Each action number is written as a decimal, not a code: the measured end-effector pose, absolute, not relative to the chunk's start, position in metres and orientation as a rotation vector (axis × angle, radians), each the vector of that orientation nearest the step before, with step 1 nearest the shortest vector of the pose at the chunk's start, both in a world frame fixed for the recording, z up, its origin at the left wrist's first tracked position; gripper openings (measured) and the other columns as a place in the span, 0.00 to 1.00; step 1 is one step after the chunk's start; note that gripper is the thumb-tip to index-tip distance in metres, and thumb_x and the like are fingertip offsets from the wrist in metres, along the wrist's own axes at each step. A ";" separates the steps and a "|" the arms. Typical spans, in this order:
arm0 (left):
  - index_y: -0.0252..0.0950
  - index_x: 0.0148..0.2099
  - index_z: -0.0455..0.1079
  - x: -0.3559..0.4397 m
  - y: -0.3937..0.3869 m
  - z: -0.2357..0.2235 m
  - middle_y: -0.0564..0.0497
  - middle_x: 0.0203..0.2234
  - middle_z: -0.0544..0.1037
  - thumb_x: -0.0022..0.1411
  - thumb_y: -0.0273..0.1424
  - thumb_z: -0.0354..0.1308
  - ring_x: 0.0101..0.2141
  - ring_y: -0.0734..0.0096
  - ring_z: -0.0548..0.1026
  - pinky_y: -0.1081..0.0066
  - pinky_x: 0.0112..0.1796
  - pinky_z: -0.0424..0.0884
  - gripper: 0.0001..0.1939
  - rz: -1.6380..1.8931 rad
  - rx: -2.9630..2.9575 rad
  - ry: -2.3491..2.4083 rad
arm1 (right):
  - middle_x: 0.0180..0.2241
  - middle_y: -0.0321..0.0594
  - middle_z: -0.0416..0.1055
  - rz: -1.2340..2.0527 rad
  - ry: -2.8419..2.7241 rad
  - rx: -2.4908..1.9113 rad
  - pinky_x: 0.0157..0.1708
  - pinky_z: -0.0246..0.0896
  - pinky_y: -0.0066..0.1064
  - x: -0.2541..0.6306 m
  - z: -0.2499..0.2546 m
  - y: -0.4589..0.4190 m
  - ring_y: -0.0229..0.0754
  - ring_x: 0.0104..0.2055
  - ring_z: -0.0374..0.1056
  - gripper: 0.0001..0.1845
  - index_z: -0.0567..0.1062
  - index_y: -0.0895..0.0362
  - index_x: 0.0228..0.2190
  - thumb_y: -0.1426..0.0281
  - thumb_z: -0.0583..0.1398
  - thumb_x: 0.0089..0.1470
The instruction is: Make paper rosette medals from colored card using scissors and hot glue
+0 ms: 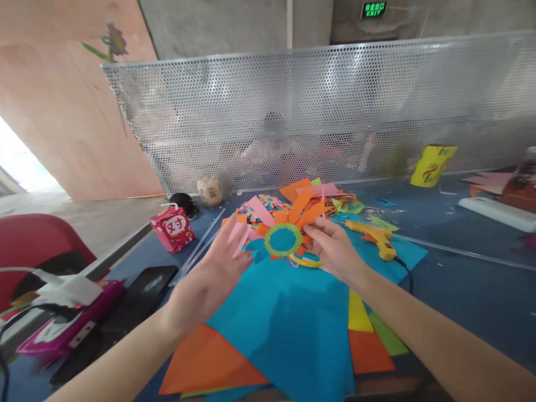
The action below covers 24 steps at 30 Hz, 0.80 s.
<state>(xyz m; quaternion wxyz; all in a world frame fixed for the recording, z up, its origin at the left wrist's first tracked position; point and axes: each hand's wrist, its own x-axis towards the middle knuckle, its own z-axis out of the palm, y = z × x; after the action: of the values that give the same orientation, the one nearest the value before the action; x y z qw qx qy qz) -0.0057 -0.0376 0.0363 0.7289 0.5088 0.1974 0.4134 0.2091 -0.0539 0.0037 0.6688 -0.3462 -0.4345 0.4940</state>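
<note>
My right hand [333, 245] pinches the edge of an orange felt flower [285, 239], which has a blue round centre ringed in yellow-green. To the left of the flower, my left hand [211, 273] is apart from it, fingers stretched out and slightly blurred. Yellow-handled scissors [307, 261] lie partly hidden below the flower and beside my right fingers. Under both hands spreads a large blue felt sheet [288, 318], lying over orange, yellow and green sheets. Behind the flower is a heap of colourful felt flowers and scraps [268, 204].
A yellow glue gun [379, 240] with a black cord lies to the right. On the left are a red drink carton [172, 228], a black phone [146, 285] and a magenta power strip [79, 329]. A perforated metal screen [234, 111] stands behind, with a person beyond it.
</note>
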 end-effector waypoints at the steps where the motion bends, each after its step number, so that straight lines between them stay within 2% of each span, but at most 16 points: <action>1: 0.44 0.59 0.51 0.002 -0.035 0.037 0.47 0.54 0.60 0.49 0.35 0.53 0.46 0.53 0.66 0.49 0.49 0.55 0.33 0.868 1.037 0.415 | 0.31 0.34 0.72 1.102 -0.979 -0.765 0.32 0.65 0.30 0.210 0.004 -0.054 0.39 0.33 0.69 0.08 0.73 0.52 0.30 0.67 0.60 0.43; 3: 0.41 0.57 0.54 0.010 -0.032 0.039 0.45 0.50 0.65 0.55 0.41 0.46 0.39 0.58 0.70 0.50 0.44 0.61 0.27 0.868 0.900 0.376 | 0.33 0.35 0.72 1.072 -0.977 -0.729 0.33 0.65 0.31 0.211 0.005 -0.053 0.40 0.34 0.69 0.08 0.72 0.52 0.31 0.67 0.59 0.44; 6: 0.40 0.56 0.56 0.010 -0.025 0.036 0.46 0.45 0.70 0.57 0.47 0.40 0.37 0.60 0.72 0.50 0.45 0.60 0.28 0.872 0.793 0.316 | 0.34 0.35 0.72 1.013 -0.971 -0.681 0.33 0.65 0.32 0.213 0.004 -0.052 0.41 0.35 0.69 0.06 0.72 0.51 0.30 0.67 0.59 0.46; 9: 0.38 0.57 0.55 0.007 -0.018 0.026 0.44 0.42 0.72 0.56 0.50 0.41 0.43 0.51 0.69 0.46 0.46 0.57 0.31 0.714 0.745 0.368 | 0.32 0.35 0.71 0.866 -0.993 -0.724 0.36 0.64 0.34 0.214 0.002 -0.052 0.41 0.36 0.68 0.03 0.72 0.50 0.28 0.66 0.58 0.47; 11: 0.35 0.56 0.55 0.009 -0.017 0.019 0.40 0.46 0.70 0.55 0.50 0.42 0.46 0.45 0.67 0.46 0.45 0.58 0.32 0.551 0.731 0.443 | 0.32 0.35 0.71 0.734 -1.087 -0.804 0.39 0.62 0.35 0.215 0.002 -0.055 0.42 0.38 0.67 0.04 0.73 0.50 0.27 0.65 0.58 0.48; 13: 0.31 0.54 0.57 0.011 -0.018 0.014 0.37 0.47 0.68 0.55 0.49 0.44 0.45 0.43 0.68 0.48 0.42 0.62 0.32 0.428 0.720 0.493 | 0.34 0.36 0.71 0.652 -1.295 -0.827 0.45 0.59 0.38 0.216 0.003 -0.059 0.43 0.42 0.66 0.06 0.74 0.50 0.28 0.65 0.57 0.49; 16: 0.33 0.49 0.61 0.014 -0.023 0.009 0.42 0.39 0.73 0.53 0.43 0.52 0.33 0.53 0.75 0.59 0.32 0.69 0.25 0.426 0.747 0.505 | 0.37 0.36 0.71 0.631 -1.604 -0.741 0.50 0.53 0.40 0.217 0.005 -0.061 0.44 0.47 0.63 0.08 0.75 0.48 0.29 0.63 0.56 0.50; 19: 0.36 0.43 0.64 0.016 -0.027 0.006 0.52 0.28 0.75 0.49 0.27 0.59 0.22 0.69 0.74 0.72 0.23 0.69 0.17 0.551 0.846 0.595 | 0.38 0.35 0.71 0.608 -1.725 -0.752 0.51 0.52 0.41 0.220 0.005 -0.060 0.45 0.49 0.61 0.08 0.75 0.47 0.30 0.62 0.56 0.50; 21: 0.35 0.41 0.64 0.017 -0.027 0.005 0.53 0.24 0.75 0.46 0.19 0.60 0.21 0.73 0.73 0.76 0.22 0.69 0.18 0.631 0.916 0.688 | 0.44 0.36 0.68 0.506 -1.812 -0.843 0.51 0.51 0.41 0.224 0.007 -0.058 0.45 0.52 0.57 0.10 0.74 0.47 0.34 0.62 0.55 0.51; 24: 0.32 0.40 0.65 0.017 -0.025 0.001 0.50 0.25 0.75 0.45 0.19 0.61 0.22 0.73 0.74 0.76 0.23 0.70 0.18 0.687 0.965 0.755 | 0.52 0.39 0.60 0.179 -1.907 -1.135 0.51 0.51 0.40 0.235 0.015 -0.055 0.45 0.55 0.54 0.16 0.69 0.50 0.43 0.66 0.54 0.51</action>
<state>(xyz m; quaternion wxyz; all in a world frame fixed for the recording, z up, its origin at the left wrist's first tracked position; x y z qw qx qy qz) 0.0172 -0.0253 0.0011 0.7634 0.4437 0.3473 0.3158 0.2354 -0.0547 0.0150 0.4416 -0.4574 -0.7685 0.0720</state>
